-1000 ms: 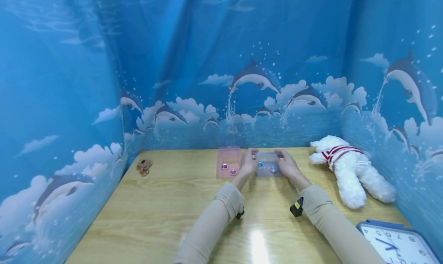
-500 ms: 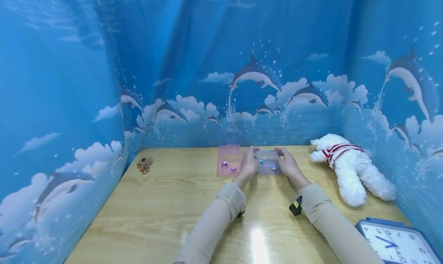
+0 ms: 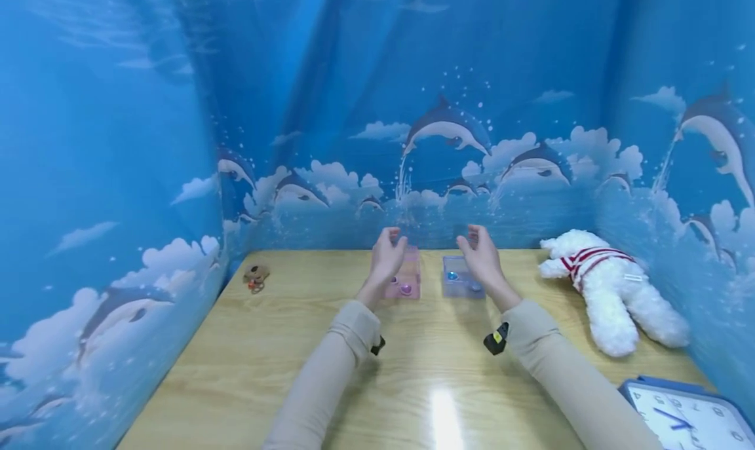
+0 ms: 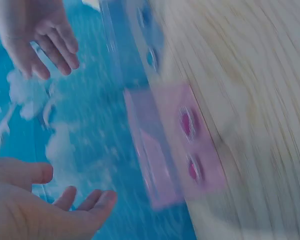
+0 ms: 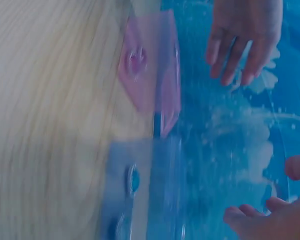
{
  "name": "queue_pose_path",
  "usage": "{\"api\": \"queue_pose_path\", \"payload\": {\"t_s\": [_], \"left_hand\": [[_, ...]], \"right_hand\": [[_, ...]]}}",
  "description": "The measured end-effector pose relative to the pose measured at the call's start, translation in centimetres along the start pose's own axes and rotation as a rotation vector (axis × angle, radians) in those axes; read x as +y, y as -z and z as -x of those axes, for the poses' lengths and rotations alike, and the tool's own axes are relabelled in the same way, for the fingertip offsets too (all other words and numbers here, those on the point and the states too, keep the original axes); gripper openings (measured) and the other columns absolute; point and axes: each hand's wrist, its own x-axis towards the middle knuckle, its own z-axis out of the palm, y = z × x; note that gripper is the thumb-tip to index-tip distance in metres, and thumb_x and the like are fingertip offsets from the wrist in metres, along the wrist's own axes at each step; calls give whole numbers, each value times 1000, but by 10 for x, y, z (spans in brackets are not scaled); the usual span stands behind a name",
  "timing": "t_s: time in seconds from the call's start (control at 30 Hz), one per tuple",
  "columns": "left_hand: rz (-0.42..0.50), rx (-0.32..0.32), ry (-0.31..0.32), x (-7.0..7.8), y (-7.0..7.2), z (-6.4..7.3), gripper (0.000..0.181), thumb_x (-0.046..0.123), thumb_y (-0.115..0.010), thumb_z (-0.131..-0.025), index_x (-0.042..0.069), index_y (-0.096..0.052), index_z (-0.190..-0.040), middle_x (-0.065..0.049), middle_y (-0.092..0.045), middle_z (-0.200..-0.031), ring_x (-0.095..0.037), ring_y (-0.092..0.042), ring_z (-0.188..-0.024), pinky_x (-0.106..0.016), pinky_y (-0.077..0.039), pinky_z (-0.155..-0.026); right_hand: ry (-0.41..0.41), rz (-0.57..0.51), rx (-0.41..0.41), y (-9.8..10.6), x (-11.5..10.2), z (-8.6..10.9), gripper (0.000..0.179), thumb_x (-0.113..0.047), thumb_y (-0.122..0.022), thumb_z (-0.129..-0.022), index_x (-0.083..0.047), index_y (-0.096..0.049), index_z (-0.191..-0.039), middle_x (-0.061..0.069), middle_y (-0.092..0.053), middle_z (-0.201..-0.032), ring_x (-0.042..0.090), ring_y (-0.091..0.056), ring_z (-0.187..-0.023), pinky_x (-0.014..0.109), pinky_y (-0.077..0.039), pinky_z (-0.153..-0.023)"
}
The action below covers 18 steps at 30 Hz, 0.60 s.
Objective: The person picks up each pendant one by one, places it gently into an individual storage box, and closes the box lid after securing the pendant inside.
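A see-through pink plastic box [image 3: 413,260] stands near the table's back edge, holding a pink gem [image 3: 406,289] and a second pink gem [image 4: 188,125]. To its right is a see-through blue box [image 3: 454,264] with a blue gem [image 3: 452,276] and a paler piece [image 3: 475,286]. My left hand [image 3: 386,260] hovers by the pink box, hiding its left part in the head view. Over the blue box's right side hovers my right hand [image 3: 482,260]. Both hands are empty, palms facing each other, fingers loosely bent. The wrist views are blurred.
A white plush toy [image 3: 610,293] in a red-striped top lies on the right. The blue-framed clock [image 3: 684,414] is at the front right. A small brown keychain [image 3: 256,276] lies at the back left. Dolphin-printed curtains [image 3: 354,109] enclose the table [image 3: 283,345].
Both hands have let go of the blue box, risen and spread apart. The left hand has moved left to the pink box. The boxes stay on the table while the head view shifts slightly.
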Motion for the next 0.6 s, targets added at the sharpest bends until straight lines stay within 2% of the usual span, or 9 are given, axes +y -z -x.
{"api": "queue_pose_path", "payload": {"t_s": [0.17,0.27,0.4,0.6], "left_hand": [[-6,-10,142,-19,18,-6,52,31,-55,-108,5,-47,-153,-21,-53,-156,-39,-52,-144,-55,-46,-121],[-48,-22,200,-28,22,-8,56,32,-54,-107,4,-45,-154,-21,-50,-159,-42,-45,-149,-58,-40,-125],[-43,-56,257,-36,26,-10,59,33,-52,-107,2,-41,-156,-23,-45,-162,-44,-39,-152,-60,-35,-128],[31,-77,280,-39,31,-12,60,31,-52,-108,0,-38,-157,-27,-41,-164,-44,-42,-152,-59,-38,-127]], "right_hand": [[-99,-126,-190,-35,-17,-5,72,-50,-37,-113,-7,-19,-167,23,-28,-172,42,-35,-157,58,-35,-129],[-123,-136,-263,-55,-20,-8,74,-52,-34,-113,-2,-18,-166,25,-24,-173,44,-31,-158,58,-31,-131],[-147,-81,-281,-73,-18,-13,75,-52,-32,-113,0,-20,-165,26,-22,-173,46,-25,-160,61,-24,-132],[-185,-135,-297,-87,-15,-20,76,-50,-29,-114,5,-16,-165,29,-18,-173,46,-20,-161,60,-22,-133]]}}
